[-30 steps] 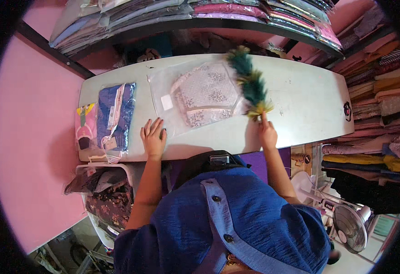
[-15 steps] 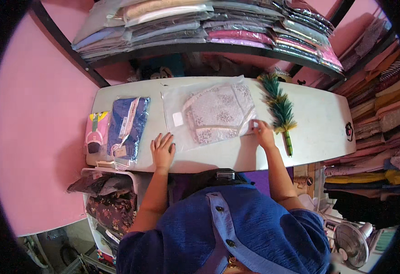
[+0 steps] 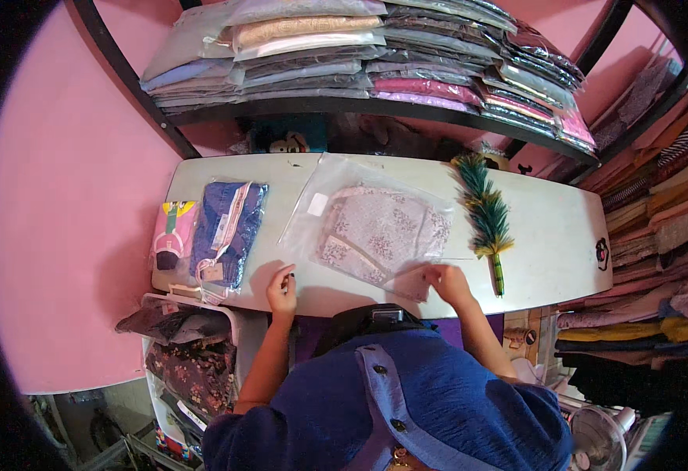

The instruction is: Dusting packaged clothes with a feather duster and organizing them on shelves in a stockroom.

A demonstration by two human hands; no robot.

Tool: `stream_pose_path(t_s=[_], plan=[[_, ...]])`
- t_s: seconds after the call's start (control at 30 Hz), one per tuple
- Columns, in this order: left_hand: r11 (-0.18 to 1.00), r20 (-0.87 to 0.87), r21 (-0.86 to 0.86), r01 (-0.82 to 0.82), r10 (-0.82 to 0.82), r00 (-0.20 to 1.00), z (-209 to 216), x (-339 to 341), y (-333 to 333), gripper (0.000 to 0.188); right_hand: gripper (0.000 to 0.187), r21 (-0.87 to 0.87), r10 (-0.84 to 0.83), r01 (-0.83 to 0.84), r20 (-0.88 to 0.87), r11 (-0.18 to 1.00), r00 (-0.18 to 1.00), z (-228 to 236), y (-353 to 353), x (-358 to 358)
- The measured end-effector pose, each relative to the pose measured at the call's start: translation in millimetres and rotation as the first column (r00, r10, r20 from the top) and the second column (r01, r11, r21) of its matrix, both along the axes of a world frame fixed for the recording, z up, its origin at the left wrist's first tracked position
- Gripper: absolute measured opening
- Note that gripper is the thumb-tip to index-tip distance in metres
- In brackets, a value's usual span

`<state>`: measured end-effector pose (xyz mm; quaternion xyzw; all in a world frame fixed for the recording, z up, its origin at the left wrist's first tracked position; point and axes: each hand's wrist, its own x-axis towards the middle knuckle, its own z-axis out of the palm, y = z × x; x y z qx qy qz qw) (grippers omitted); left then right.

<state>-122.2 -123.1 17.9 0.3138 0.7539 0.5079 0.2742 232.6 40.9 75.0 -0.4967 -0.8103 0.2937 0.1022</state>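
Note:
A clear plastic bag [image 3: 301, 224] with a folded grey-white floral cloth [image 3: 383, 224] inside lies aslant on the white table. A small white label [image 3: 317, 204] shows at the bag's left part. My right hand [image 3: 449, 284] is at the bag's lower right edge, its fingers pinched together on the plastic. To the left of the bag, my left hand [image 3: 283, 293] is turned on its side just over the table's near edge. Its fingers are loosely bent and apart, holding nothing.
A blue garment in clear wrapping [image 3: 230, 231] and a pink packet [image 3: 174, 231] lie on the table's left. To the right is a green feather duster [image 3: 485, 212]. Bagged clothes fill the black-edged shelf [image 3: 375, 106] beyond. A white basket [image 3: 238, 322] stands near left.
The bag with the floral cloth has turned clockwise, its lower right corner swinging toward me. My right hand moved nearer along with that edge. My left hand lifted from lying flat and turned sideways.

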Motion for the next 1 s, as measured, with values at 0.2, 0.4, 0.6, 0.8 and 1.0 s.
stream_pose_path(t_s=[0.2, 0.4, 0.6, 0.8, 1.0], plan=[[0.985, 0.775, -0.146, 0.088, 0.058, 0.63, -2, 12, 16, 0.034, 0.018, 0.135, 0.121, -0.117, -0.022, 0.984, 0.992, -9, 67, -29], [0.987, 0.745, -0.108, -0.115, 0.157, 0.648, 9, 22, 41, 0.038, 0.025, 0.164, 0.136, -0.111, -0.145, 0.98, 0.98, -8, 139, -92], [0.935, 0.752, -0.21, -0.285, 0.341, 0.564, 1, 30, 64, 0.023, 0.035, 0.187, 0.015, -0.005, -0.051, 0.982, 0.999, -43, 207, -185], [0.924, 0.699, -0.137, -0.358, 0.346, 0.626, 5, 30, 79, 0.018, 0.046, 0.004, 0.068, -0.069, 0.082, 0.998, 0.994, -43, 226, -239], [0.869, 0.813, 0.0, -0.495, 0.288, 0.506, 22, 31, 116, 0.021, 0.029, -0.143, 0.176, -0.225, -0.291, 0.964, 0.94, -39, 264, -224]])
